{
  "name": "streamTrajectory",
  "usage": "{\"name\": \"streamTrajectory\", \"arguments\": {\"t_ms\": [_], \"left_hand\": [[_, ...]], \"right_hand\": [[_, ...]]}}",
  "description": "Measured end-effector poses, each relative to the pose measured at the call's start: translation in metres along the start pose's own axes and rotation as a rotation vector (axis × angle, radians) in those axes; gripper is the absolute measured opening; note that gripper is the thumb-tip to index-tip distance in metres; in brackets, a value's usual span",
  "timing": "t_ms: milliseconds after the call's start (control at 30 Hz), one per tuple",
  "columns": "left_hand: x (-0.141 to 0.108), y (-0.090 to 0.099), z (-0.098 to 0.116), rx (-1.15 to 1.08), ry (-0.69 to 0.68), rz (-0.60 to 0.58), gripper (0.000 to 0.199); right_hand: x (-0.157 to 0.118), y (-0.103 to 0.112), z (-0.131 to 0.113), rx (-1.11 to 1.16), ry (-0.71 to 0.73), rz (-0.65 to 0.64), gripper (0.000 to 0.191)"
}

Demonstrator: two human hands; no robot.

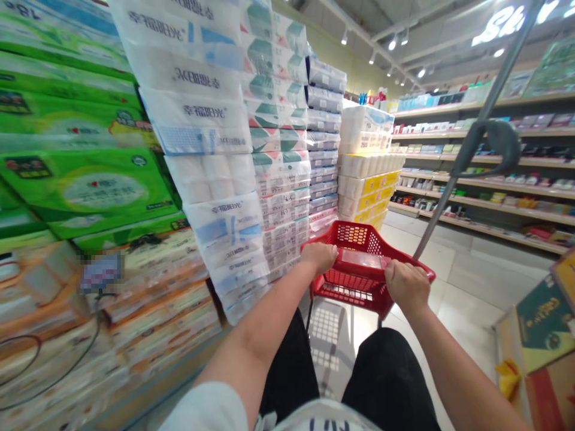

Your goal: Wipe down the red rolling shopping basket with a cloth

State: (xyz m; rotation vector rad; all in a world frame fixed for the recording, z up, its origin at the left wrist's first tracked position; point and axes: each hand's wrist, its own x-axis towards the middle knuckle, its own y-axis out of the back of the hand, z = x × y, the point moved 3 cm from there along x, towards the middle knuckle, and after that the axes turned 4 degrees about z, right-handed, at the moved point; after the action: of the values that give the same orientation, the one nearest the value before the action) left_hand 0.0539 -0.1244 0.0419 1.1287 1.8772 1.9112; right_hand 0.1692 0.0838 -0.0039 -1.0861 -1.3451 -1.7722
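A red shopping cart with perforated basket walls stands in front of me, its handle toward my body. My left hand is wrapped round the left end of the handle. Closed round the right end of the same handle is my right hand. Between the two hands, a pale flat panel shows on the handle. The part of the basket floor behind the handle is hidden.
Tall stacks of white tissue packs and green packs line the left side. A slanted grey pole rises beside the cart's right. Stocked shelves stand beyond; cardboard boxes are at lower right.
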Motion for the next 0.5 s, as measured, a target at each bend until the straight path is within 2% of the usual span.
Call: {"name": "streamTrajectory", "arguments": {"t_ms": [133,200,300,400,500], "left_hand": [[-0.016,0.000,0.007,-0.028,-0.011,0.136,0.043],[-0.012,0.000,0.009,-0.040,0.031,0.062,0.046],[0.009,0.001,0.007,-0.049,0.068,-0.138,0.040],[0.028,0.006,0.006,-0.067,0.068,-0.226,0.032],[0.037,0.008,0.008,-0.084,0.124,-0.299,0.036]], "right_hand": [[0.001,-0.004,0.002,0.009,-0.002,-0.003,0.032],[0.002,-0.005,0.004,-0.006,0.006,-0.011,0.031],[0.002,-0.008,0.007,-0.036,0.000,-0.026,0.032],[0.002,-0.015,0.010,-0.030,-0.015,-0.026,0.032],[0.001,-0.029,0.018,0.005,-0.048,-0.053,0.029]]}}
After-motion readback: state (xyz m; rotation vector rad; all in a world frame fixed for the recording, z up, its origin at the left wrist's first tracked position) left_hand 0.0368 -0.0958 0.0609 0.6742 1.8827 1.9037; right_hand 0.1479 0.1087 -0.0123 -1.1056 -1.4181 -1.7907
